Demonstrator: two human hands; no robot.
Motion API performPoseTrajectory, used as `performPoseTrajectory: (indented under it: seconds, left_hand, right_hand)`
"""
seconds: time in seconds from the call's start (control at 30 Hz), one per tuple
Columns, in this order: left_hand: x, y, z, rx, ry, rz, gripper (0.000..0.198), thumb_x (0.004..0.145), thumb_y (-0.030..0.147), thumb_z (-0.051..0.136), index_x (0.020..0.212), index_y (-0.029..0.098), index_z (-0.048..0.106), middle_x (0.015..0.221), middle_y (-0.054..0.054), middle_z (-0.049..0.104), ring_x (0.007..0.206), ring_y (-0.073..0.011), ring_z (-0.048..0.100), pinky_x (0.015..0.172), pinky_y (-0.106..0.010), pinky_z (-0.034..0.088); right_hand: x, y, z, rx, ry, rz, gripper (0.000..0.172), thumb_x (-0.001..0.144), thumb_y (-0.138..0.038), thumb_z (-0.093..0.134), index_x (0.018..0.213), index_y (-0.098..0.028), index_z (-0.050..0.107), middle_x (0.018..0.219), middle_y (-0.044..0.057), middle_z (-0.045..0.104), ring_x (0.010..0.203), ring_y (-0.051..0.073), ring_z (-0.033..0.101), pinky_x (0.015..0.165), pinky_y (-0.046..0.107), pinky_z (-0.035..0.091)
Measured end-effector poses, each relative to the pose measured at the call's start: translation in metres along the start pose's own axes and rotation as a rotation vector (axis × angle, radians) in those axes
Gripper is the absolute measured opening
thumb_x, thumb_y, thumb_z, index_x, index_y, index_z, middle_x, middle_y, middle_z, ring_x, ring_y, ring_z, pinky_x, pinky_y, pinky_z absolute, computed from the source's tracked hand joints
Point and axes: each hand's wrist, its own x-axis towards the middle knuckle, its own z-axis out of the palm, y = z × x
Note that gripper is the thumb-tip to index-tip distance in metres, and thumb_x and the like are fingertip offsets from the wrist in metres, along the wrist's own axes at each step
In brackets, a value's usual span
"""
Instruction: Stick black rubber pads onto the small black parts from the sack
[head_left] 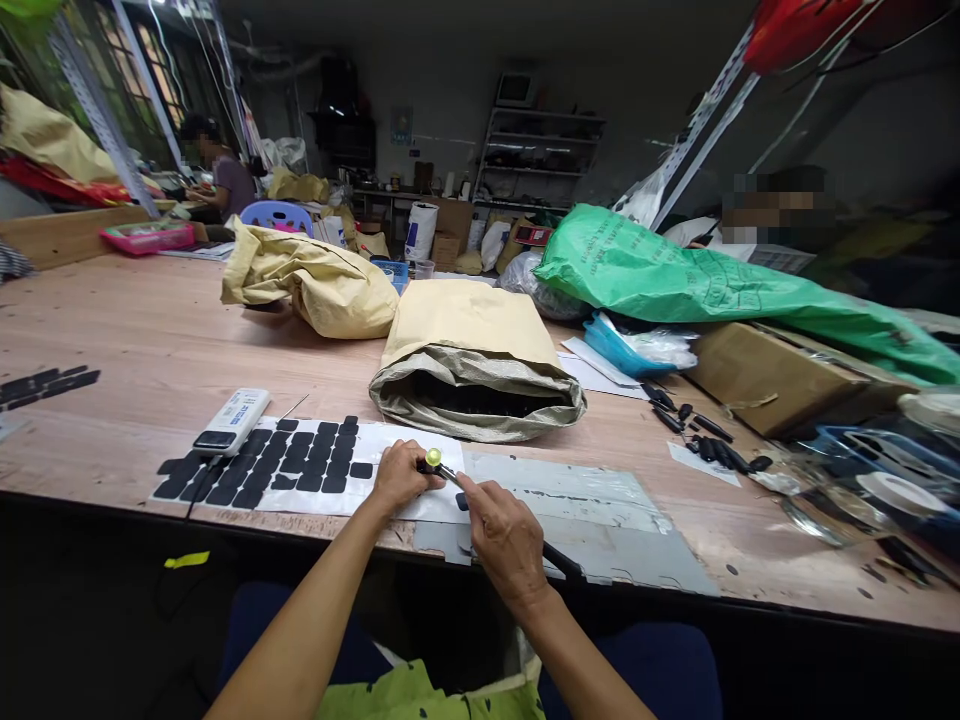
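Observation:
My left hand is closed with its fingertips pinching a small black part, mostly hidden by the fingers. A round yellow-green piece shows at that part. My right hand is closed round a thin metal tool, whose tip meets the black part; its exact kind I cannot make out. A black rod-like handle sticks out beyond the right hand. Left of my hands, rows of black rounded pads lie on a white sheet. Under the right hand lies a grey sheet.
An open paper sack lies ahead, with a tan sack to its left. A white device stands by the pads. Black handles, a cardboard box and a green sack are at right. Two people sit farther back.

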Motion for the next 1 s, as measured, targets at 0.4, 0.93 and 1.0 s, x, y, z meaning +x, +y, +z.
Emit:
performPoseTrajectory:
  seconds: [0.4,0.93,1.0]
  left_hand:
    - [0.000,-0.002,0.002,-0.061,-0.001,-0.023,0.017,0.066,0.030,0.083,0.082,0.025,0.077,0.086,0.001,0.069,0.092,-0.0214,0.056,0.080,-0.034,0.039]
    - [-0.007,-0.005,0.001,0.044,-0.013,0.134,0.016,0.085,0.027,0.057,0.094,0.026,0.070,0.095,-0.003,0.063,0.096,-0.0237,0.054,0.084,-0.038,0.038]
    - [-0.008,-0.006,0.002,0.028,0.008,0.154,0.016,0.088,0.025,0.053,0.096,0.024,0.066,0.099,-0.003,0.064,0.097,-0.0231,0.054,0.086,-0.039,0.039]
  right_hand:
    - [-0.013,0.010,-0.003,-0.027,0.028,0.082,0.040,0.093,-0.010,0.043,0.119,-0.026,0.069,0.083,0.001,0.069,0.071,0.012,0.059,0.068,0.023,0.037]
    - [0.027,0.088,0.030,-0.136,-0.001,0.213,0.035,0.088,-0.011,0.047,0.109,-0.025,0.071,0.089,0.003,0.070,0.083,0.017,0.057,0.075,0.028,0.034]
    - [0.026,0.090,0.032,-0.107,-0.022,0.203,0.035,0.087,-0.010,0.048,0.109,-0.026,0.070,0.091,0.003,0.069,0.085,0.017,0.057,0.076,0.028,0.034]
